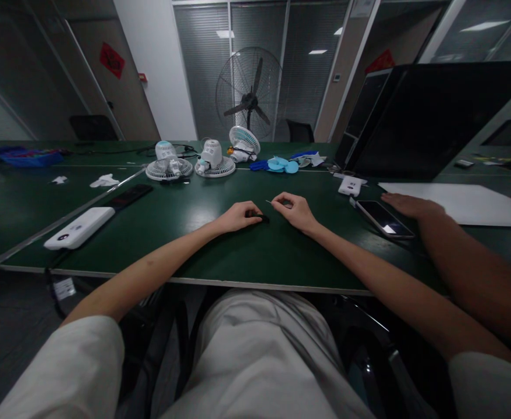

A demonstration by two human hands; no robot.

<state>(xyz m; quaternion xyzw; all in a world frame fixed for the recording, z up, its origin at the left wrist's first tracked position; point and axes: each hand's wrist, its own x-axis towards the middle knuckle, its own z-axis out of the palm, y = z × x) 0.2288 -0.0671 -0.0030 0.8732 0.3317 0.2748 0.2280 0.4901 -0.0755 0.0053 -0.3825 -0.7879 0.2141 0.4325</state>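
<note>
My left hand [240, 217] is closed in a pinch on a small black object [263, 218] over the green tabletop [233, 256]. Its exact kind is too small to make out. Just to the right, my right hand [294, 210] pinches a thin, light-coloured pin-like piece [268, 201] between thumb and forefinger. That piece points left, towards the black object, with a gap between them. Both hands are close to the table, near its middle.
Small white fans [215, 163] stand at the back, beside blue fan blades [283, 164]. A white power bank [81, 227] and a dark phone [131, 196] lie left. Rightward are another phone [384, 219], a white sheet [465, 203], a large black monitor [439, 116] and another person's arm [451, 244].
</note>
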